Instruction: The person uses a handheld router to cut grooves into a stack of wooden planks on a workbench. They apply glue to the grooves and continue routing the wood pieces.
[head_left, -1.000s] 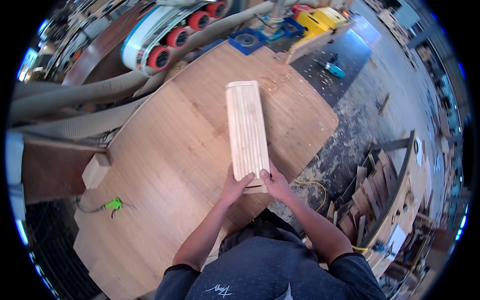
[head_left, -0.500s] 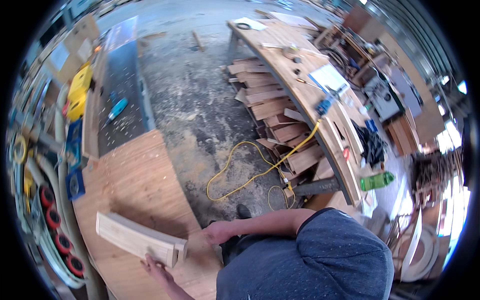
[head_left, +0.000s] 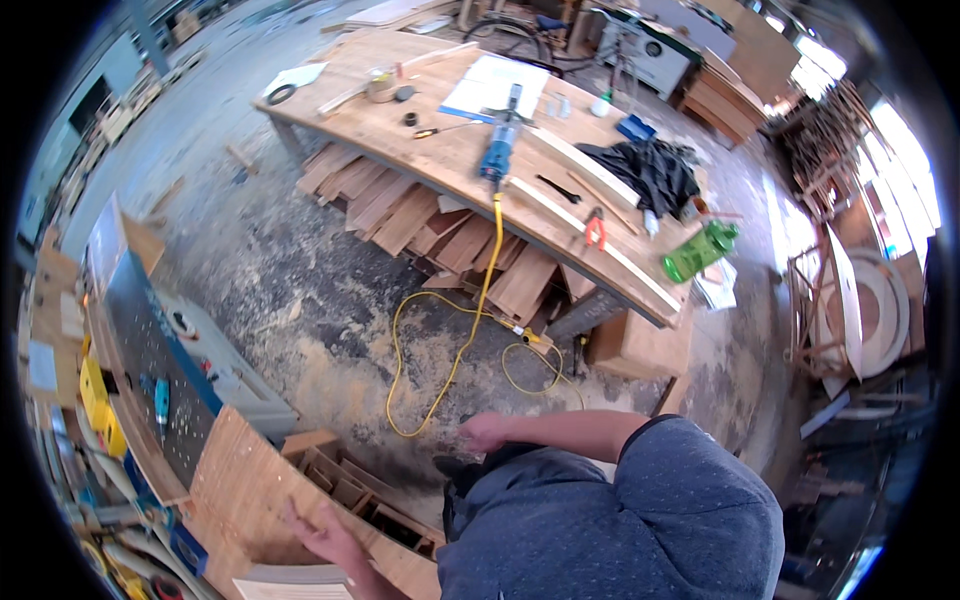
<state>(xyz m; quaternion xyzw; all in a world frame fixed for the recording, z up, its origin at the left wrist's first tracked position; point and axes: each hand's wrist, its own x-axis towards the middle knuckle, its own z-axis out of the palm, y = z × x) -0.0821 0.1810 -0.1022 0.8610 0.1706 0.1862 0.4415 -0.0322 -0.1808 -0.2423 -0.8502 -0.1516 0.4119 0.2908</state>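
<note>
My left hand (head_left: 328,540) is over the plywood table (head_left: 235,490) at the lower left, its fingers spread and nothing in them. Just below it, at the bottom edge, lies a stack of pale wooden pieces (head_left: 290,576), mostly cut off by the picture's rim. I see a small gap between my fingers and the wood. My right hand (head_left: 485,432) hangs in front of my body with the fingers loosely curled. Nothing shows in it, and it is away from both tables.
A workbench (head_left: 370,135) ahead carries a blue power tool (head_left: 497,150), pliers (head_left: 595,230) and a green bottle (head_left: 700,250). Planks (head_left: 400,215) lie beneath it. A yellow cord (head_left: 455,385) loops over the dusty floor. At left, a teal tool (head_left: 162,405) lies on a dark machine bed.
My view has swung right, toward the workbench. My left hand, earlier at the end of the pale wooden pieces, is now apart from them with fingers spread. My right hand remains low before my body.
</note>
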